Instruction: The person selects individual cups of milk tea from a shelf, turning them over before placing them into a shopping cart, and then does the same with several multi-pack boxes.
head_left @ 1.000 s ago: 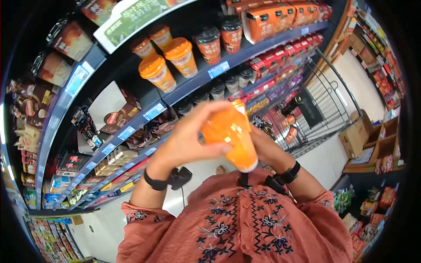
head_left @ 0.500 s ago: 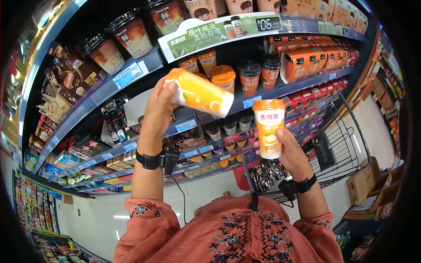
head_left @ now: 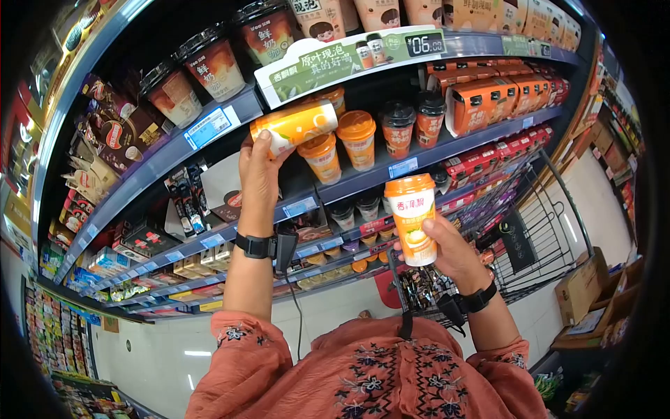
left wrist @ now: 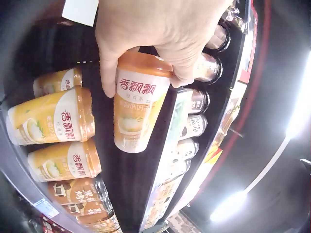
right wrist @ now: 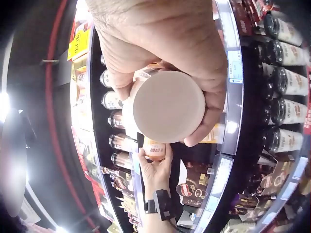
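Observation:
My left hand (head_left: pixel 258 171) grips an orange-lidded milk tea cup (head_left: pixel 300 127) round its lid end, the cup tipped on its side at the shelf in the head view. In the left wrist view, thumb and fingers pinch that cup's lid, its white and yellow label (left wrist: pixel 136 109) facing the camera. Lower and to the right, my right hand (head_left: pixel 453 255) holds a matching cup (head_left: pixel 412 218) upright by its side. The right wrist view shows that cup's white base (right wrist: pixel 168 107). Matching cups (head_left: pixel 357 142) stand on the shelf just beyond the left hand's cup.
Black-lidded cups (head_left: pixel 398 127) and orange multipacks (head_left: pixel 485 105) line the same shelf (head_left: pixel 363 180). A green price sign (head_left: pixel 349 61) hangs from the shelf above. On the right is a wire shopping cart (head_left: pixel 551 230) with packets inside. A cardboard box (head_left: pixel 583 286) stands beyond it.
The hands, together at one orange-lidded cup in front of the chest a second ago, have parted, each with a cup. Since then the left cup has moved up and left to the shelf.

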The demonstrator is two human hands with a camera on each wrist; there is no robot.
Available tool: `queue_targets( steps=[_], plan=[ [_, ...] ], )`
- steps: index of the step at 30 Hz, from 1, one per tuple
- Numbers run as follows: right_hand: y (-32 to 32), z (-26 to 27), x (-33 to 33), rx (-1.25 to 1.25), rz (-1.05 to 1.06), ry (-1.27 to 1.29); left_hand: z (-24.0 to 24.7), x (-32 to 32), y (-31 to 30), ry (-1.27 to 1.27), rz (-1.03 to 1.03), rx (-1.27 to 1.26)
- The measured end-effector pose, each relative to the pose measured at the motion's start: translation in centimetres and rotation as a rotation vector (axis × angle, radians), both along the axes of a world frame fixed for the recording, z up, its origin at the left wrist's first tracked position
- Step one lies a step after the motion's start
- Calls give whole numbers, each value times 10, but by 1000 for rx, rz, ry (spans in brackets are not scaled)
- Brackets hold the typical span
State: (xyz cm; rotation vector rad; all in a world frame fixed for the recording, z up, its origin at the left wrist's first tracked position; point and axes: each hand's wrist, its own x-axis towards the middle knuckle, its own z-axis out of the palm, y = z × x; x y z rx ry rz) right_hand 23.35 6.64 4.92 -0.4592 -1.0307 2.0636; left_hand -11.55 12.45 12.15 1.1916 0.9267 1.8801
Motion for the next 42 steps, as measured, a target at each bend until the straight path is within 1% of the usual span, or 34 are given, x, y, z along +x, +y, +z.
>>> queue_targets(
  steps=[10, 13, 16, 19, 22, 24, 26, 28, 31, 34, 35, 37, 40, 42],
  plan=[
    [-4, -12, 2, -24, 28, -22, -14, -1, 31, -93, 136, 61],
    [-5, -14, 0, -29, 31, -24, -15, -3, 44, -85, 174, 52],
    [-4, -18, -3, -26, 50, -7, -12, 1, 59, -54, 287, -29],
    [-4, -23, -4, -42, 66, 10, 1, 6, 61, 74, 255, -95],
    [-5, -23, -5, 3, 15, -45, -1, -4, 83, 196, 208, -21],
    [-6, -24, -5, -16, 14, -45, -13, -23, 115, 382, 356, 13],
    [-6, -26, -5, -24, 14, -42, -15, -26, 126, 533, 447, 3],
    [-6, -27, -5, -23, 13, -34, -9, -24, 127, 651, 480, -52],
    [-7, -27, -6, -17, 8, -30, -10, -24, 135, 737, 423, -80],
    [-6, -28, -5, 14, 17, -35, -7, -28, 140, 970, 494, -178],
    [-5, -30, -4, 7, 20, -28, -7, -28, 138, 957, 466, -266],
    [-4, -34, -3, -7, 24, -12, 23, 1, 105, 928, 408, -439],
    [-5, -29, -4, -22, 24, -38, 12, -15, 120, 1159, 409, -391],
    [-4, -30, -6, -10, 32, -34, 8, -19, 123, 1158, 418, -430]
  ],
)
